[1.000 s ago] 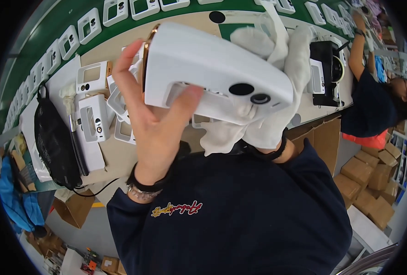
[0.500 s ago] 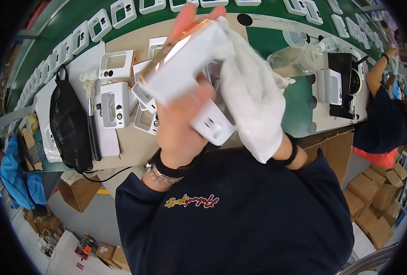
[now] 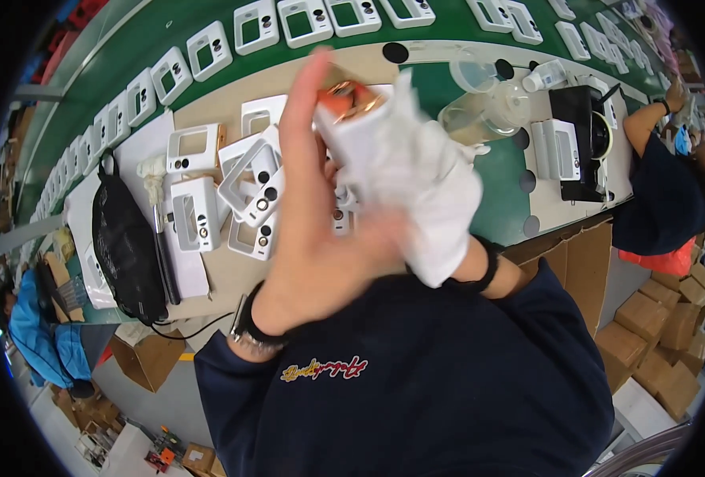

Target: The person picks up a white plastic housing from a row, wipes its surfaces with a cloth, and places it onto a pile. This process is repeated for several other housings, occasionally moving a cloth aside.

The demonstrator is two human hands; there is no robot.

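Note:
A white plastic housing [image 3: 356, 147] with a shiny copper-orange end is raised above the table between my hands, smeared by motion. My bare left hand [image 3: 313, 238] is around its left side, fingers pointing up along it and thumb stretched across toward the right. On the other side my right hand [image 3: 440, 199], in a loose white glove, grips the housing; its fingertips are blurred. Behind my left hand lies a pile of similar white frame-shaped housings [image 3: 251, 171], each with a window and small round dark parts. My hands hide some of that pile.
More housings [image 3: 209, 49] line the green belt at the back. Left lie a black mesh pouch [image 3: 126, 238] and a black-handled tool [image 3: 166, 258]. Clear plastic containers [image 3: 480, 119] and a black fixture [image 3: 579, 119] stand right. A co-worker [image 3: 666, 179] sits beyond, near a cardboard box [image 3: 571, 262].
The housing has turned from a slant to more upright, its slotted end no longer showing. My left hand has opened wider along it, with the thumb swung right. The view has shifted slightly.

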